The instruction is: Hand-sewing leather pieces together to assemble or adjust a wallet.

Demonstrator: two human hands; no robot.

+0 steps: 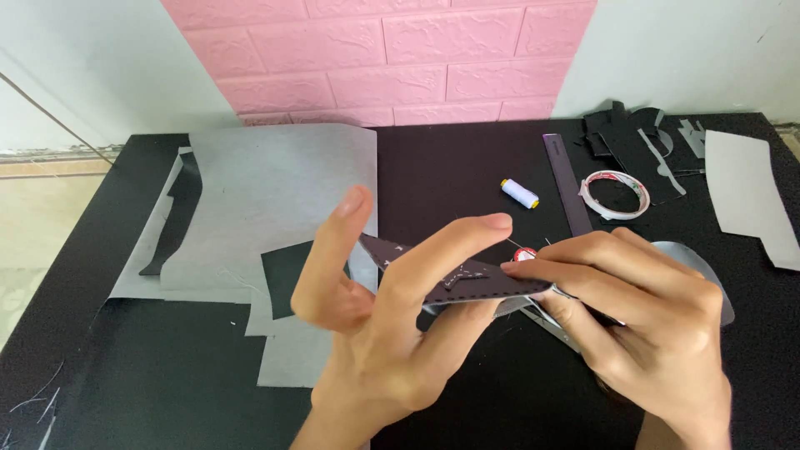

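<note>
Hands mid-stitch on dark leather piece

Both hands grip one dark leather piece (454,279) above the black table (125,383). Left hand (383,333) pinches it from below, index finger raised; right hand (642,317) clamps its right end. White stitches cross part of it, so sewing looks partly done. White thread spool (520,193) lies behind.
</note>
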